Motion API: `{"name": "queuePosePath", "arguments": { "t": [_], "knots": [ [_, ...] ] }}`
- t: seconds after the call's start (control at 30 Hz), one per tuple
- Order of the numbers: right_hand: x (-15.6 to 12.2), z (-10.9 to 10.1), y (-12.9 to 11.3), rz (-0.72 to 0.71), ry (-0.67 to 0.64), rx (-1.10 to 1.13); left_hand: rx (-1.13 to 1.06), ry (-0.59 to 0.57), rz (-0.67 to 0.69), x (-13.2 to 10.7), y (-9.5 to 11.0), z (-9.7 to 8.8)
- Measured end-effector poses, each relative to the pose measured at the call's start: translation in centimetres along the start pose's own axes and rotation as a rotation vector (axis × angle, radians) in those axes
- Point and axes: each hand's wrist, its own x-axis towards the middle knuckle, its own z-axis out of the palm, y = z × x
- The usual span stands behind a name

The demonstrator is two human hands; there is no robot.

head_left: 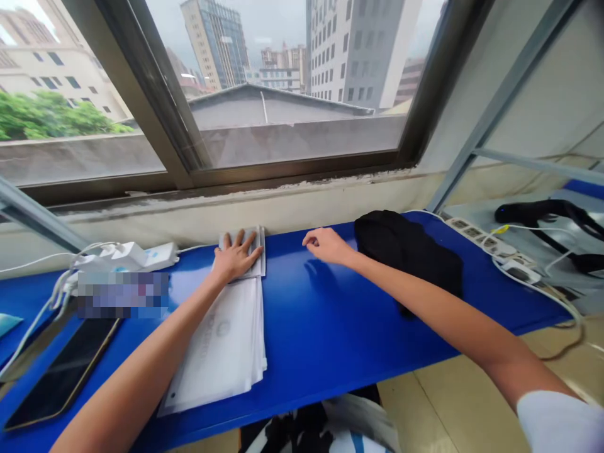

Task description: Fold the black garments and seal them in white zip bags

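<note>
A big window w/ dark frame (189, 182) runs along the back, city bldgs outside, & below it sits a long blue tabletop (311, 333). On the tabletop: 1 black fabric bundle (406, 258) right of centre, 1 stack of white papers (217, 343) left of centre at the front edge, 1 dark phone (61, 371) at far left, & 2 white power strips, one at the right end (481, 240), one at the left (160, 257), w/ white cables (47, 308) nearby; a pixelated patch (123, 294) hides part of the left-side stuff. A small grey-edged sheaf (255, 242) lies on the far end of the stack. Both arms reach fwd from the bottom of the view, the right w/ a white sleeve (557, 425). Left grip (237, 256): fingers spread wide, palm pressed flat on the sheaf, no pinch. Right grip (326, 245): fingers loosely curled & close together, holding nothing, just left of the fabric, over bare blue; can't tell if it touches.
</note>
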Motion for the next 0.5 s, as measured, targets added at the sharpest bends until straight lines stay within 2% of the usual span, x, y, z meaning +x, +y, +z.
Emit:
{"name": "queuePosePath", "arguments": {
  "t": [0.13,0.2,0.4,0.5],
  "knots": [
    [3.0,5.3,-3.1,-0.036,-0.074,0.139,-0.025,-0.012,-0.016,-0.1,0.2,-0.3],
    [4.3,7.0,-4.9,-0.038,-0.082,0.178,-0.039,-0.016,-0.021,0.0,0.1,-0.5],
    [5.6,9.1,-7.0,-0.046,-0.099,0.191,-0.143,0.019,-0.007,1.2,-1.2,-0.9],
    [5.4,9.1,-7.6,-0.045,-0.113,0.164,-0.189,0.069,0.019,1.9,-1.8,-1.2]
  ]
}}
